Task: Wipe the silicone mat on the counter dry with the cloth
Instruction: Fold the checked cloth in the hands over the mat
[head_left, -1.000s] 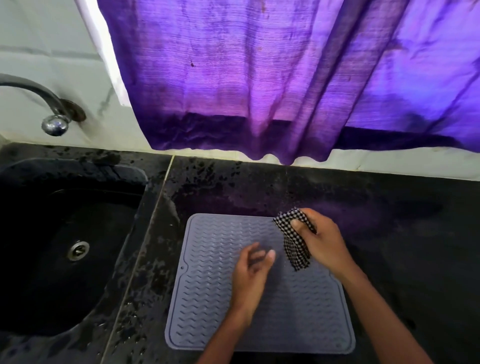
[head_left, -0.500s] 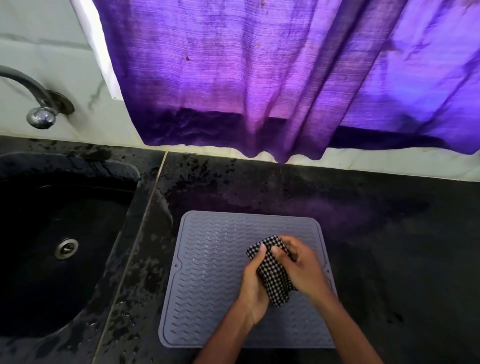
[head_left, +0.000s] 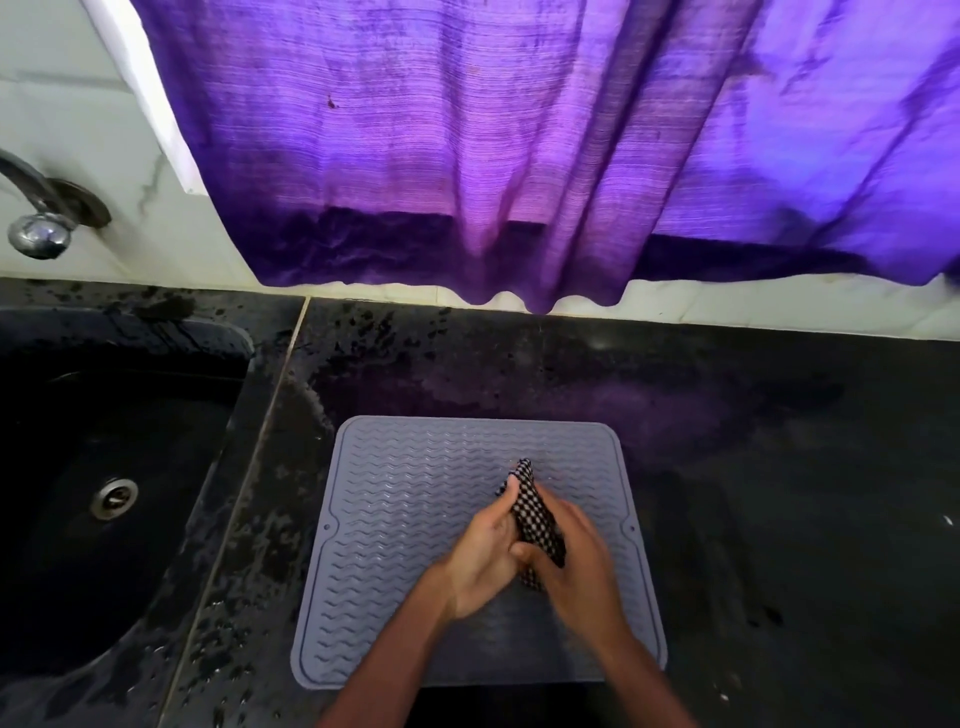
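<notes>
Behind the black speckled stone bench (head_left: 753, 467), a large purple fabric curtain (head_left: 493, 145) is hung over the white tiled wall. At left, a dark sunken sink (head_left: 156, 332) with a round metal drain is set into the bench, and a chrome tap (head_left: 36, 228) is seen above it. Near the front edge, the grey square silicone mat with wavy ridges (head_left: 405, 499) is laid flat. Over its middle, the small black-and-white checked cloth (head_left: 530, 512) is bunched between both hands: the left hand (head_left: 480, 558) is closed in a grip on one side, the right hand (head_left: 582, 566) is wrapped around the other.
</notes>
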